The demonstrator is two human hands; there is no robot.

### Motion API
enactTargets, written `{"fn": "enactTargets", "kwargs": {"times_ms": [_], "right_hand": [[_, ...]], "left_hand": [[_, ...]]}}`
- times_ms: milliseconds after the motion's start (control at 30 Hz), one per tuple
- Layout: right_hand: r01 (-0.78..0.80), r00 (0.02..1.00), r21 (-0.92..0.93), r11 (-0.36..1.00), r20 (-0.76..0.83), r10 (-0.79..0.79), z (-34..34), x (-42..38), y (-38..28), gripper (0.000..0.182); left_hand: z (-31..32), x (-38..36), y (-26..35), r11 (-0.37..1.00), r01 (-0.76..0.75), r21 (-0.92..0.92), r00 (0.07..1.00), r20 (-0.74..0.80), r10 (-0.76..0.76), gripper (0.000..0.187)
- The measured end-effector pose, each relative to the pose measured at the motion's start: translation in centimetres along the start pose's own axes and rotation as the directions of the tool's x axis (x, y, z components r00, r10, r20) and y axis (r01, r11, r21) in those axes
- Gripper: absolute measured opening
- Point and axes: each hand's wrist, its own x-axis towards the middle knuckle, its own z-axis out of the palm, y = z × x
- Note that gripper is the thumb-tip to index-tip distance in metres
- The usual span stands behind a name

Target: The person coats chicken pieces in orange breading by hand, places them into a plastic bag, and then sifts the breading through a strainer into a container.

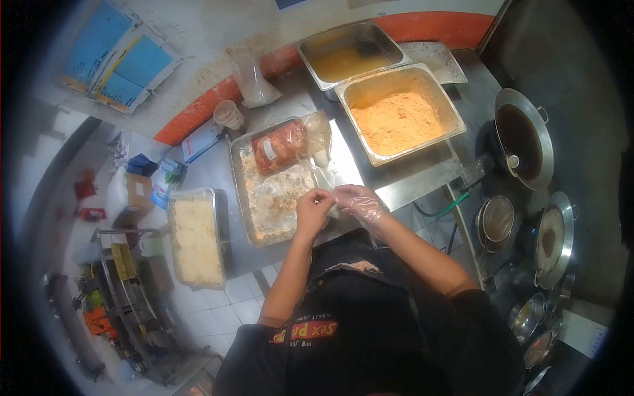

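My left hand (314,210) is bare, its fingers pinched together on thin clear plastic (335,210). My right hand (360,203) wears a loose transparent plastic glove and meets the left one with bent fingers, pinching at the same plastic. Both hands are just over the near right side of a metal tray (249,232) coated with pale crumbs and flour. On that tray's far side lies a clear bag of red marinated meat (282,146) with a white label. Its slack plastic end (319,135) trails to the right.
A deep pan of orange flour (399,125) and a pan of yellowish liquid (353,63) stand at the back right. Left is a tray of pale coated food (196,239). Woks, one with dark oil (522,142), line the right side. A plastic cup (228,115) stands near the wall.
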Motion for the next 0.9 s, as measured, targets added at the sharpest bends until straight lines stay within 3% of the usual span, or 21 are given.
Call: {"fn": "enactTargets", "kwargs": {"times_ms": [100, 200, 267, 300, 367, 400, 433, 467, 500, 567, 600, 633, 667, 700, 733, 767, 800, 833, 867, 900], "right_hand": [[0.054, 0.998, -0.052, 0.997, 0.013, -0.054, -0.2, 0.4, 0.9, 0.026], [0.130, 0.990, -0.064, 0.989, -0.046, -0.133, -0.9, 1.2, 1.9, 0.018], [0.135, 0.984, -0.112, 0.984, -0.098, -0.146, -1.1, 0.8, 1.4, 0.018], [0.138, 0.976, -0.160, 0.977, -0.147, -0.162, -1.1, 0.4, 1.0, 0.019], [0.140, 0.967, -0.222, 0.965, -0.179, -0.181, -1.3, 0.1, 0.6, 0.019], [0.141, 0.956, -0.282, 0.949, -0.211, -0.205, -1.4, 0.1, 0.5, 0.018], [0.140, 0.956, -0.282, 0.949, -0.210, -0.204, -1.4, 0.2, 0.8, 0.018], [0.171, 0.946, -0.289, 0.942, -0.220, -0.239, -1.3, 0.5, 1.3, 0.018], [0.202, 0.934, -0.296, 0.934, -0.230, -0.275, -1.2, 0.7, 1.6, 0.019], [0.277, 0.902, -0.338, 0.900, -0.232, -0.365, -0.4, 0.0, 1.0, 0.020], [0.345, 0.865, -0.381, 0.858, -0.226, -0.449, -0.1, -0.4, 0.7, 0.020], [0.345, 0.865, -0.382, 0.857, -0.225, -0.449, -0.2, -0.4, 0.5, 0.020], [0.394, 0.844, -0.452, 0.800, -0.166, -0.509, -0.1, -0.4, 0.4, 0.019], [0.439, 0.822, -0.515, 0.736, -0.102, -0.561, 0.0, -0.4, 0.5, 0.018], [0.438, 0.824, -0.515, 0.737, -0.097, -0.558, 0.2, -0.6, 0.6, 0.018], [0.496, 0.792, -0.556, 0.667, -0.026, -0.610, 0.5, -0.7, 0.6, 0.018], [0.554, 0.750, -0.588, 0.589, 0.046, -0.660, 0.7, -0.7, 0.4, 0.017], [0.558, 0.747, -0.587, 0.587, 0.047, -0.663, 0.9, -0.8, 0.1, 0.017], [0.566, 0.773, -0.594, 0.571, 0.144, -0.617, 1.0, -1.2, 0.0, 0.019], [0.575, 0.792, -0.600, 0.556, 0.238, -0.562, 1.2, -1.7, -0.2, 0.020]], "left_hand": [[0.3, -0.5, -0.1, 0.997, 0.074, 0.028, 0.995, 0.065, -0.076, 0.011], [0.3, -0.8, -0.2, 0.987, 0.145, -0.071, 0.982, 0.133, -0.135, 0.020], [-0.3, -0.9, 0.3, 0.923, 0.331, -0.198, 0.933, 0.216, -0.288, 0.023], [-0.7, -1.0, 0.2, 0.921, 0.333, -0.199, 0.932, 0.215, -0.291, 0.023], [-1.4, -0.9, -0.1, 0.916, 0.312, -0.254, 0.948, 0.020, -0.318, 0.025], [-1.8, -0.5, -0.8, 0.915, 0.313, -0.255, 0.948, 0.020, -0.318, 0.025], [-2.1, -0.1, -1.8, 0.973, 0.173, -0.156, 0.954, -0.220, -0.204, 0.024], [-2.3, 0.2, -2.8, 0.998, 0.052, -0.022, 0.900, -0.433, -0.056, 0.023], [-2.0, -0.3, -1.6, 0.998, 0.052, -0.021, 0.900, -0.432, -0.056, 0.023], [-0.9, -2.1, 3.3, 0.955, -0.124, 0.270, 0.862, -0.448, 0.238, 0.019], [-0.7, -2.9, 4.6, 0.955, -0.124, 0.268, 0.863, -0.446, 0.237, 0.019], [-0.6, -3.7, 5.7, 0.830, -0.337, 0.444, 0.823, -0.290, 0.489, 0.017], [-0.5, -4.1, 6.2, 0.631, -0.529, 0.568, 0.721, -0.092, 0.687, 0.018], [-0.3, -4.0, 5.7, 0.632, -0.526, 0.570, 0.722, -0.094, 0.686, 0.018], [0.0, -3.6, 4.5, 0.848, -0.349, 0.399, 0.906, -0.088, 0.414, 0.017], [0.1, -2.9, 2.9, 0.969, -0.103, 0.223, 0.994, -0.020, 0.110, 0.018], [-0.7, -1.4, -0.1, 0.991, 0.059, 0.124, 0.989, 0.131, -0.075, 0.022], [-0.2, -0.8, 0.4, 0.991, 0.054, 0.126, 0.989, 0.131, -0.071, 0.022], [0.7, -0.5, 0.8, 0.963, 0.122, -0.240, 0.991, 0.085, -0.104, 0.023], [1.3, -0.2, 1.1, 0.802, 0.157, -0.576, 0.987, 0.054, -0.155, 0.024]]}}
